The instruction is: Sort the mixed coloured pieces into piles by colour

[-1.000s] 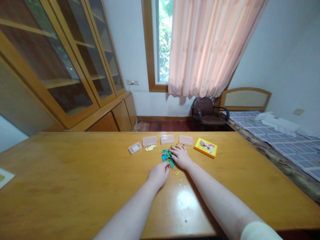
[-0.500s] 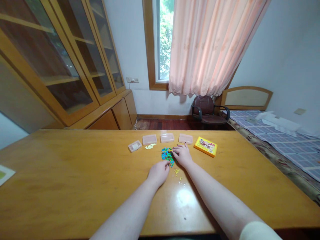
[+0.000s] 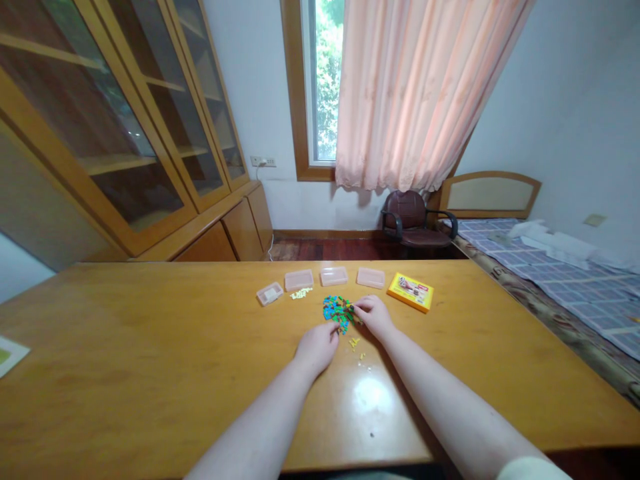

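A loose pile of small blue, green and other coloured building blocks (image 3: pixel 334 308) lies on the wooden table (image 3: pixel 175 360). At the pile's near left edge rests my left hand (image 3: pixel 318 345), fingers curled together; whatever may be in them is too small to make out. My right hand (image 3: pixel 376 315) is at the pile's right side, thumb and fingertips pinched at the blocks; what they hold is hidden. A few yellow pieces (image 3: pixel 354 344) lie just in front of the pile. Beyond it sits a small heap of pale cream pieces (image 3: pixel 301 293).
Clear plastic boxes stand behind the pieces: a small one (image 3: pixel 270 294) at left, then a pinkish box (image 3: pixel 299 280), a middle box (image 3: pixel 333 276) and a right box (image 3: pixel 371 277). A yellow carton (image 3: pixel 411 292) lies to their right. A chair (image 3: pixel 414 220) stands beyond the table.
My right hand has drawn back to the right from the top of the pile, its spread fingers now closed into a pinch, uncovering more blocks. The left hand has stayed put.
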`<state>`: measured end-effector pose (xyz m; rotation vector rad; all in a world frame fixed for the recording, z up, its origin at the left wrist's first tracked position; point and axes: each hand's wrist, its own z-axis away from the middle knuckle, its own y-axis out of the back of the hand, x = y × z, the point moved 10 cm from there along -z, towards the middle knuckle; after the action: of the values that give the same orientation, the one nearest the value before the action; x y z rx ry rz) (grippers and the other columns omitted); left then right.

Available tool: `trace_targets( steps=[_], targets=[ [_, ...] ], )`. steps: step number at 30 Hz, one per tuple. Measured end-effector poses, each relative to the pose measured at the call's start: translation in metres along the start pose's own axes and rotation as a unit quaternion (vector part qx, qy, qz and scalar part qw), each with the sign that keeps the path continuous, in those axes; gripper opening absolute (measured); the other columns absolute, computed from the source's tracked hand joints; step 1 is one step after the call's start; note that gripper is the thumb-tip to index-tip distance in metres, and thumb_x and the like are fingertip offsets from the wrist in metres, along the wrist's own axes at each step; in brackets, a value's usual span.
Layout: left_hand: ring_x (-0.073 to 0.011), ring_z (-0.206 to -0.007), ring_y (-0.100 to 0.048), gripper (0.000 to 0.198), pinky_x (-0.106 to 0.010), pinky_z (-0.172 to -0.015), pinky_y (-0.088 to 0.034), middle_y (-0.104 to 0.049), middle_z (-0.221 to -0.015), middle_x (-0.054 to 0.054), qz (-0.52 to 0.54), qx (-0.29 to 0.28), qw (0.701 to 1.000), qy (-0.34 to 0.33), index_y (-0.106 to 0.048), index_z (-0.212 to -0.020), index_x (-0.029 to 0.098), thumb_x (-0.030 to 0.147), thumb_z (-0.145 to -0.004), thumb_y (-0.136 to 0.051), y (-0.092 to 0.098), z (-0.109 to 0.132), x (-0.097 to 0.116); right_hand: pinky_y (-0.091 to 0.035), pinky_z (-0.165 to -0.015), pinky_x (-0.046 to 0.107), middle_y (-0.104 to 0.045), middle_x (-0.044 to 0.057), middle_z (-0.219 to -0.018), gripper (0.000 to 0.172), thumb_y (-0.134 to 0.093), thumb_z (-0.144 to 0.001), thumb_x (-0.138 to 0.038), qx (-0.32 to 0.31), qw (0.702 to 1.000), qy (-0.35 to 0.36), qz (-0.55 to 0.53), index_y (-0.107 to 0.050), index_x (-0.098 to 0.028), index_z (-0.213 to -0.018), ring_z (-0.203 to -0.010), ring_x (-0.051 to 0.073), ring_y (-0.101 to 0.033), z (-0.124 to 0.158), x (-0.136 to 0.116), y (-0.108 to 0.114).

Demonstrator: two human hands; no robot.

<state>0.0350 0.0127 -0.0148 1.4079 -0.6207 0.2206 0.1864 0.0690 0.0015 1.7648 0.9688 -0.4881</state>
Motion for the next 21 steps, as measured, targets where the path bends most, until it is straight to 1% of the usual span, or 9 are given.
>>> trace_targets(
  steps=[3, 5, 7, 9, 12, 14, 16, 19, 21],
  targets=[
    [-0.0199, -0.101, -0.061, 0.035, -0.03, -0.086, -0.045, -0.066, -0.112, -0.002, 0.002, 0.0, 1.0, -0.006, -0.061, -0.114, 0.027, 0.024, -0.085, -0.041, -0.002, 0.001, 0.001, -0.044, -0.071, 0.03, -0.067, 0.005, -0.071, 0.018, -0.062, -0.075, -0.034, -0.002, 0.998, -0.041, -0.056, -0.072, -0.02, -0.071, -0.074, 0.018, -0.059, 0.018, 0.007, 0.006],
    [-0.0197, -0.103, -0.06, 0.036, -0.03, -0.089, -0.044, -0.065, -0.115, -0.003, 0.012, -0.001, 1.0, -0.014, -0.06, -0.117, 0.026, 0.023, -0.086, -0.041, -0.003, 0.002, 0.003, -0.045, -0.072, 0.03, -0.067, 0.005, -0.074, 0.016, -0.064, -0.074, -0.034, -0.029, 0.996, -0.049, -0.07, -0.072, -0.021, -0.071, -0.075, 0.019, -0.06, 0.035, 0.005, 0.007],
    [-0.0196, -0.104, -0.059, 0.037, -0.031, -0.09, -0.044, -0.064, -0.117, -0.004, 0.022, -0.003, 0.999, -0.027, -0.058, -0.119, 0.025, 0.024, -0.086, -0.041, -0.005, 0.003, 0.008, -0.044, -0.078, 0.032, -0.068, 0.006, -0.079, 0.014, -0.066, -0.072, -0.033, -0.049, 0.997, -0.04, -0.04, -0.072, -0.022, -0.071, -0.083, 0.02, -0.06, 0.052, 0.0, 0.01],
    [-0.0192, -0.102, -0.059, 0.037, -0.031, -0.09, -0.044, -0.064, -0.115, -0.005, 0.028, -0.005, 0.998, -0.058, -0.058, -0.119, 0.023, 0.024, -0.086, -0.042, -0.006, 0.005, 0.016, -0.043, -0.082, 0.035, -0.069, 0.006, -0.086, 0.012, -0.067, -0.071, -0.033, -0.06, 0.998, -0.031, 0.005, -0.073, -0.024, -0.072, -0.088, 0.022, -0.059, 0.065, -0.004, 0.015],
    [-0.0193, -0.102, -0.057, 0.037, -0.033, -0.091, -0.044, -0.063, -0.111, -0.007, 0.023, 0.01, 0.992, -0.126, -0.057, -0.119, 0.021, 0.025, -0.084, -0.045, -0.003, 0.012, 0.036, -0.041, -0.087, 0.037, -0.069, 0.007, -0.093, 0.014, -0.061, -0.075, -0.03, -0.04, 0.998, -0.038, 0.023, -0.073, -0.024, -0.08, -0.092, 0.022, -0.058, 0.071, -0.005, 0.024],
    [-0.0202, -0.108, -0.053, 0.042, -0.035, -0.096, -0.041, -0.059, -0.117, -0.008, 0.007, 0.019, 0.986, -0.167, -0.052, -0.124, 0.02, 0.028, -0.083, -0.048, -0.004, 0.019, 0.05, -0.042, -0.088, 0.037, -0.069, 0.008, -0.093, 0.019, -0.056, -0.078, -0.028, -0.005, 0.998, -0.06, 0.016, -0.072, -0.022, -0.085, -0.092, 0.021, -0.059, 0.071, 0.001, 0.032],
    [-0.0217, -0.119, -0.045, 0.051, -0.038, -0.103, -0.035, -0.051, -0.13, -0.009, -0.019, 0.009, 0.98, -0.198, -0.044, -0.131, 0.02, 0.033, -0.082, -0.05, -0.013, 0.026, 0.062, -0.042, -0.087, 0.037, -0.069, 0.009, -0.092, 0.021, -0.053, -0.08, -0.029, 0.024, 0.997, -0.079, 0.011, -0.071, -0.02, -0.085, -0.091, 0.022, -0.059, 0.069, 0.007, 0.038],
    [-0.0262, -0.133, -0.028, 0.062, -0.044, -0.11, -0.024, -0.032, -0.146, -0.01, -0.074, -0.04, 0.972, -0.221, -0.034, -0.138, 0.02, 0.041, -0.082, -0.049, -0.039, 0.034, 0.074, -0.043, -0.085, 0.036, -0.068, 0.009, -0.09, 0.025, -0.05, -0.081, -0.033, 0.04, 0.995, -0.092, -0.002, -0.069, -0.018, -0.084, -0.089, 0.022, -0.059, 0.068, 0.014, 0.04],
    [-0.0276, -0.137, -0.018, 0.066, -0.046, -0.112, -0.017, -0.022, -0.15, -0.01, -0.098, -0.068, 0.967, -0.227, -0.028, -0.141, 0.019, 0.048, -0.084, -0.045, -0.055, 0.035, 0.077, -0.043, -0.083, 0.035, -0.068, 0.009, -0.088, 0.026, -0.049, -0.081, -0.035, 0.044, 0.993, -0.106, -0.011, -0.068, -0.018, -0.083, -0.087, 0.022, -0.059, 0.067, 0.019, 0.041]
  ],
)
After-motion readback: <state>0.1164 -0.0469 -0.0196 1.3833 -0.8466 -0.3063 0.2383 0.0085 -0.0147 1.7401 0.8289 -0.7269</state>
